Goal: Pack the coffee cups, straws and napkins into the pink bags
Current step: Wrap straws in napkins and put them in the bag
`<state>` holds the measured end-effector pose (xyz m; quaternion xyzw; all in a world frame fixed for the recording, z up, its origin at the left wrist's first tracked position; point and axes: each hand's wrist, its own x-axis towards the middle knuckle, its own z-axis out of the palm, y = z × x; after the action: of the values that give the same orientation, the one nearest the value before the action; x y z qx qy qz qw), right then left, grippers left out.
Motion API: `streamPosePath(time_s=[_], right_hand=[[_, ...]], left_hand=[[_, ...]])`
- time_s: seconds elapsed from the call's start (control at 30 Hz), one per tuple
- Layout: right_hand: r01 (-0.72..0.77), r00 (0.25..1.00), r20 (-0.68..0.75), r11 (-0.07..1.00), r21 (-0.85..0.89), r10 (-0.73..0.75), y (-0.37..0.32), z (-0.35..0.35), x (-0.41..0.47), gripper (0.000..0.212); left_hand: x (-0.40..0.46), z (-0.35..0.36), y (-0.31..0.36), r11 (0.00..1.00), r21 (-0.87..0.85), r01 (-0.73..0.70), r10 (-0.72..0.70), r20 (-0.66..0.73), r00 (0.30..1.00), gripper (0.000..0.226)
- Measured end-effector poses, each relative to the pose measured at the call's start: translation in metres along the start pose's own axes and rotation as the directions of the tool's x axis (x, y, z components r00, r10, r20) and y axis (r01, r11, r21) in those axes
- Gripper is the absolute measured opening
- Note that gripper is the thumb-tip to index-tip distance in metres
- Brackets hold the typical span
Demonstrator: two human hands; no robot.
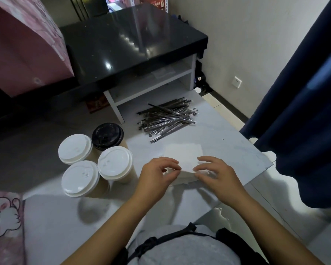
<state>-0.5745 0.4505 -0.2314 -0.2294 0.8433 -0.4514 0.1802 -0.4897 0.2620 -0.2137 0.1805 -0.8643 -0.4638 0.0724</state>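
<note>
On the pale grey surface, just right of four lidded paper coffee cups (pixel 96 159), both hands (pixel 187 174) pinch the white napkin stack (pixel 183 155) w/ curled fingertips; peel one ply slowly, pinning the rest.

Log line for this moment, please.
step: napkins | left hand: pinching napkin stack | right hand: pinching stack | cups, straws: unpacked
</note>
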Motion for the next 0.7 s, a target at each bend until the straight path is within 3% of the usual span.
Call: streamPosePath(time_s=[0.13, 0.27, 0.37, 0.5, 0.6, 0.63, 0.7], right_hand=[[0.01, 0.993, -0.115, 1.0, 0.02, -0.007, 0.004, 0.008, -0.01, 0.016], [0.019, 0.99, -0.144, 0.998, 0.062, -0.009, 0.005, 0.011, -0.017, 0.011], [0.066, 0.976, -0.211, 0.994, 0.083, -0.047, 0.0, 0.012, -0.02, 0.01], [0.08, 0.954, -0.299, 0.968, 0.24, -0.005, -0.01, 0.007, -0.025, 0.009], [0.109, 0.948, -0.318, 0.914, 0.39, 0.022, -0.023, -0.002, -0.035, 0.01], [0.133, 0.949, -0.316, 0.89, 0.437, 0.014, -0.027, -0.006, -0.039, 0.009], [0.167, 0.959, -0.284, 0.814, 0.556, -0.003, -0.033, -0.015, -0.047, 0.007]], left_hand=[[-0.012, 0.002, 0.003, 0.991, -0.09, 0.1, -0.098, 0.028, 0.995, 0.021], [-0.023, 0.009, 0.004, 0.905, -0.324, 0.274, -0.272, 0.053, 0.961, 0.02], [-0.028, 0.013, 0.003, 0.941, -0.271, 0.202, -0.215, -0.02, 0.976, 0.023], [-0.038, 0.016, 0.0, 0.989, -0.115, 0.09, -0.097, -0.058, 0.994, 0.046], [-0.042, 0.014, -0.002, 1.0, -0.009, 0.017, -0.018, -0.106, 0.994, 0.027], [-0.042, 0.012, 0.001, 1.0, -0.029, 0.003, -0.006, -0.114, 0.993, 0.014], [-0.042, 0.006, 0.009, 0.955, -0.29, 0.055, -0.075, -0.059, 0.995, 0.006]])
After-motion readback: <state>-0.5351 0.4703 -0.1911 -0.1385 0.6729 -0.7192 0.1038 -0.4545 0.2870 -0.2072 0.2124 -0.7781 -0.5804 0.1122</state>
